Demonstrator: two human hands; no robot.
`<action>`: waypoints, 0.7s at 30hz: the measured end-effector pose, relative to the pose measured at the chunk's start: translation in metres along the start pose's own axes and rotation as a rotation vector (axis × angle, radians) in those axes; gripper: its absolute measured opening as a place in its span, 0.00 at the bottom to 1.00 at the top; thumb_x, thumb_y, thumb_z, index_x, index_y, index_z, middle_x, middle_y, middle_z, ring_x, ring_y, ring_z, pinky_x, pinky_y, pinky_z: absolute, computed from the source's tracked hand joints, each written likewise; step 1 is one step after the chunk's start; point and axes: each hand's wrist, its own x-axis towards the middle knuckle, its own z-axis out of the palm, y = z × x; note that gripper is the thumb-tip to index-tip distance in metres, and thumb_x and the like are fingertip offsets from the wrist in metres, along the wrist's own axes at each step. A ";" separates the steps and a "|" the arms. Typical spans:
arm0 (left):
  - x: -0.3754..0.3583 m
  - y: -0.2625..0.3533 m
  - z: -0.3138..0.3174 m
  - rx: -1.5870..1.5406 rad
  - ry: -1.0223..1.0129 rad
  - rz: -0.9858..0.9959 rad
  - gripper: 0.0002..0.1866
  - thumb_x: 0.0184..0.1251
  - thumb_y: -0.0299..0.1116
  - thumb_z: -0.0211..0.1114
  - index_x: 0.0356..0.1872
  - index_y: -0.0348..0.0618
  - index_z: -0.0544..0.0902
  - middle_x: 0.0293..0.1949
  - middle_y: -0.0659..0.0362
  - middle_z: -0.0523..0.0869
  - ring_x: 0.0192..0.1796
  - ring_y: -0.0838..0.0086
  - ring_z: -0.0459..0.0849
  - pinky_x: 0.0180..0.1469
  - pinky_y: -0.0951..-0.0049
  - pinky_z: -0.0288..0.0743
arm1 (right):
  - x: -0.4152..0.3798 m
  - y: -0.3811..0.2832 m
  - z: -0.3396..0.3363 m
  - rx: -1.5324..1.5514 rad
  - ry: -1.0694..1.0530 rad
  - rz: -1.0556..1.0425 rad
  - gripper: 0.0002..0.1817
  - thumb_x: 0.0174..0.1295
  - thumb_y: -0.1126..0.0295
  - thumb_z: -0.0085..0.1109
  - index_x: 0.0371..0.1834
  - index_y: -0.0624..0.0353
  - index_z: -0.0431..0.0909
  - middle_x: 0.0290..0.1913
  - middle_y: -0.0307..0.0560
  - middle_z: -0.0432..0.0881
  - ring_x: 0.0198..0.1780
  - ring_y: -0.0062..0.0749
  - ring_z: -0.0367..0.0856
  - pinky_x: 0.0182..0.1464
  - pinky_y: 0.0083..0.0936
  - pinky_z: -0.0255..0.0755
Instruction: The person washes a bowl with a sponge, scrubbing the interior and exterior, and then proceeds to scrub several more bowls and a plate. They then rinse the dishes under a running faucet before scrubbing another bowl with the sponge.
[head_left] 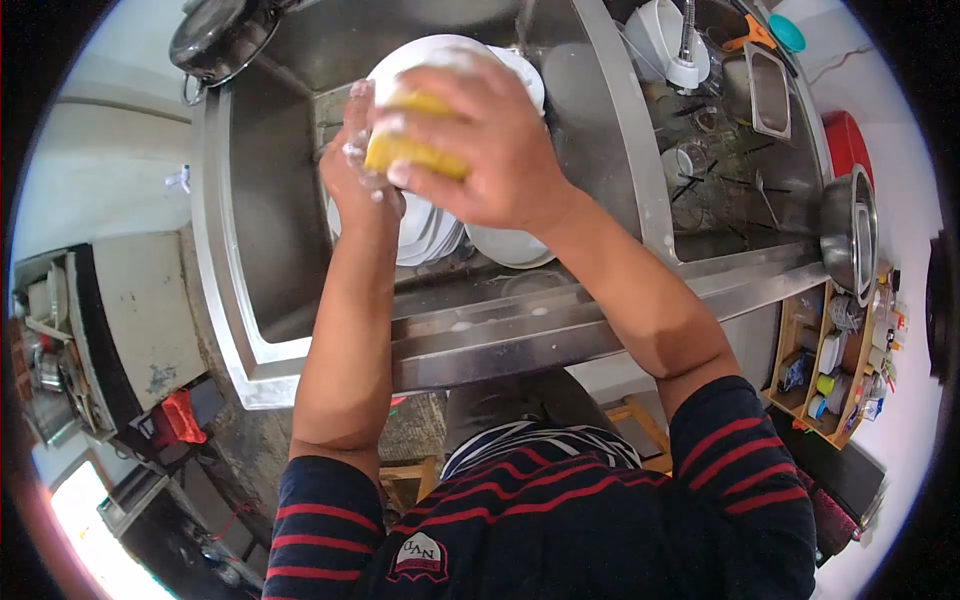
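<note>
A yellow sponge is gripped in my right hand, whose fingers are bent around it and slightly blurred. My left hand is at the sponge's left side, wet with white suds; it is at the near left edge of a white plate, but its grip is partly hidden. Beneath both hands, a stack of white plates rests in the metal sink. Another white dish lies to the right of the stack, partly covered by my right hand and forearm.
A dark pot sits at the sink's upper left corner. The right basin holds glasses, cutlery and a metal tray. A metal bowl and a red bowl stand at the far right. The sink's front rim runs below my forearms.
</note>
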 end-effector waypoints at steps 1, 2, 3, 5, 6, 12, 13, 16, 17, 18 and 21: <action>-0.003 0.004 -0.001 -0.001 0.005 -0.069 0.19 0.64 0.42 0.68 0.42 0.31 0.82 0.41 0.53 0.85 0.42 0.70 0.83 0.46 0.70 0.77 | -0.001 0.005 -0.001 -0.003 0.001 0.001 0.19 0.50 0.63 0.66 0.46 0.56 0.82 0.49 0.53 0.79 0.52 0.49 0.75 0.57 0.44 0.68; -0.003 0.005 0.002 -0.001 0.004 -0.070 0.19 0.64 0.42 0.68 0.42 0.31 0.82 0.41 0.53 0.85 0.42 0.70 0.83 0.46 0.70 0.77 | -0.004 0.014 -0.001 -0.024 0.065 0.012 0.19 0.50 0.65 0.65 0.46 0.58 0.82 0.49 0.54 0.79 0.52 0.49 0.76 0.56 0.42 0.68; -0.004 0.008 0.007 -0.002 0.054 -0.108 0.21 0.64 0.43 0.68 0.43 0.31 0.81 0.43 0.53 0.84 0.43 0.70 0.83 0.47 0.70 0.77 | -0.006 0.024 0.001 -0.044 0.129 0.020 0.18 0.50 0.67 0.65 0.46 0.59 0.82 0.49 0.55 0.79 0.51 0.49 0.76 0.56 0.41 0.69; -0.005 0.011 0.009 0.017 0.105 -0.188 0.25 0.63 0.47 0.67 0.50 0.33 0.78 0.49 0.54 0.83 0.48 0.67 0.83 0.52 0.67 0.76 | -0.018 0.042 0.011 0.064 0.222 0.183 0.18 0.51 0.69 0.63 0.46 0.61 0.82 0.49 0.55 0.79 0.51 0.48 0.77 0.55 0.39 0.70; -0.003 0.009 0.007 0.017 0.106 -0.185 0.25 0.63 0.47 0.67 0.50 0.33 0.78 0.49 0.54 0.83 0.48 0.67 0.83 0.52 0.67 0.76 | -0.020 0.044 0.014 0.172 0.317 0.347 0.17 0.51 0.70 0.61 0.46 0.63 0.81 0.48 0.56 0.80 0.50 0.47 0.78 0.55 0.36 0.71; 0.021 -0.001 -0.015 -0.270 0.094 -0.217 0.24 0.74 0.48 0.51 0.60 0.41 0.73 0.58 0.56 0.79 0.59 0.61 0.77 0.62 0.61 0.70 | -0.034 0.026 0.029 0.262 0.355 0.556 0.17 0.53 0.73 0.58 0.47 0.64 0.80 0.50 0.58 0.79 0.52 0.49 0.78 0.57 0.37 0.70; 0.019 0.004 -0.015 -0.293 0.093 -0.255 0.24 0.75 0.48 0.48 0.60 0.41 0.72 0.59 0.55 0.78 0.59 0.61 0.77 0.63 0.59 0.70 | -0.030 0.014 0.028 0.154 0.264 0.433 0.18 0.51 0.73 0.59 0.48 0.62 0.80 0.52 0.58 0.78 0.53 0.51 0.77 0.59 0.40 0.69; 0.015 0.009 -0.009 -0.259 0.132 -0.286 0.26 0.76 0.51 0.44 0.60 0.41 0.72 0.59 0.54 0.77 0.59 0.60 0.77 0.63 0.56 0.70 | -0.026 0.006 0.032 0.030 0.111 0.224 0.20 0.48 0.75 0.60 0.48 0.57 0.81 0.58 0.58 0.74 0.57 0.56 0.73 0.62 0.49 0.64; 0.013 0.007 -0.006 -0.239 0.112 -0.277 0.26 0.76 0.51 0.40 0.60 0.44 0.73 0.60 0.55 0.77 0.61 0.60 0.75 0.66 0.56 0.66 | -0.024 0.007 0.032 -0.029 0.128 0.212 0.20 0.47 0.75 0.61 0.48 0.56 0.81 0.58 0.55 0.74 0.58 0.55 0.72 0.62 0.48 0.65; 0.013 0.005 -0.005 -0.223 0.092 -0.267 0.27 0.76 0.52 0.37 0.60 0.47 0.74 0.61 0.56 0.77 0.64 0.61 0.73 0.69 0.55 0.62 | -0.022 0.007 0.032 -0.088 0.142 0.197 0.20 0.47 0.75 0.62 0.47 0.56 0.81 0.59 0.53 0.74 0.59 0.53 0.71 0.62 0.48 0.65; 0.025 -0.008 -0.030 -0.185 -0.012 -0.242 0.25 0.77 0.50 0.37 0.59 0.46 0.74 0.58 0.56 0.79 0.61 0.63 0.75 0.67 0.58 0.63 | -0.019 -0.007 0.032 -0.059 0.008 0.068 0.21 0.47 0.73 0.63 0.48 0.50 0.82 0.60 0.46 0.75 0.58 0.47 0.73 0.62 0.45 0.66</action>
